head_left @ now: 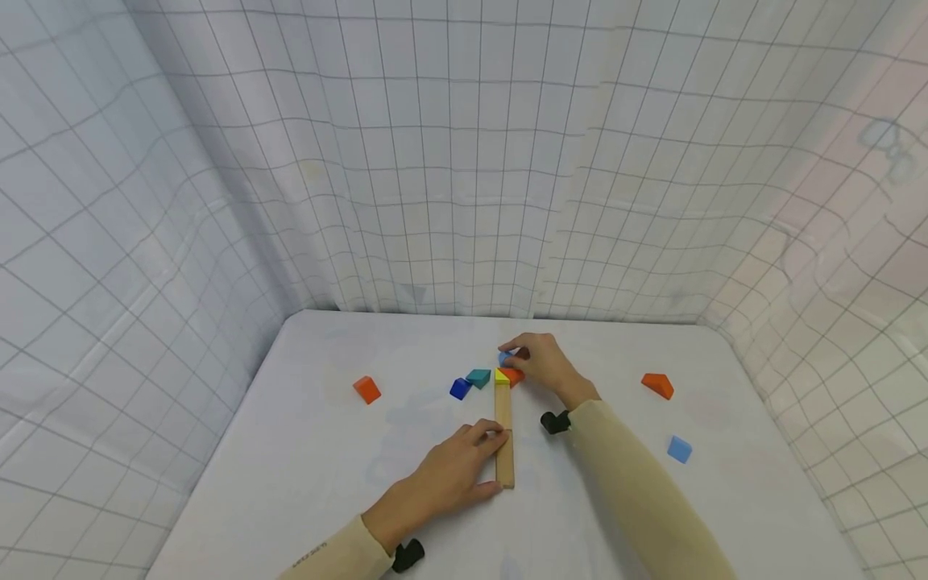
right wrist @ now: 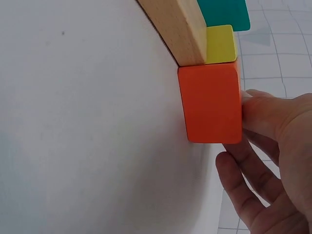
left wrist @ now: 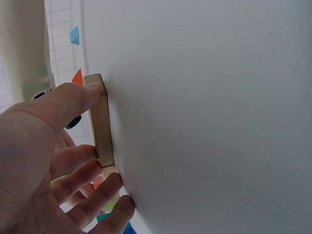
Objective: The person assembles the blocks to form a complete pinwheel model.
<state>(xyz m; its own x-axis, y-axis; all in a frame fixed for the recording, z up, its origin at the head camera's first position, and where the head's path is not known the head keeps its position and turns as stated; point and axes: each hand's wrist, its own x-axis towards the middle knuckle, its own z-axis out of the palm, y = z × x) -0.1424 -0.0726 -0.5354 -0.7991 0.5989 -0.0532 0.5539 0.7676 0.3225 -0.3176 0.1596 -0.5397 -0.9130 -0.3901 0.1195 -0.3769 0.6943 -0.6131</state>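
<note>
Two wooden blocks lie end to end on the table. My left hand point(head_left: 455, 469) holds the nearer wooden block point(head_left: 505, 463), its thumb at the near end and fingers by the joint; the left wrist view shows this block point(left wrist: 101, 126) closely. Beyond the farther wooden block point(head_left: 503, 405) sit a yellow triangular block point(head_left: 500, 377) and an orange block point(head_left: 516, 377), touching each other. My right hand point(head_left: 545, 362) pinches a light blue block point(head_left: 505, 356) just behind them. In the right wrist view the orange block point(right wrist: 210, 105) stands in front, and the light blue one is hidden.
Left of the row lie a teal block point(head_left: 478, 378) and a dark blue block point(head_left: 460, 389). An orange block point(head_left: 366, 390) sits farther left. On the right are another orange block point(head_left: 658, 385) and a light blue block point(head_left: 679, 449). Gridded white curtains point(head_left: 449, 161) surround the table.
</note>
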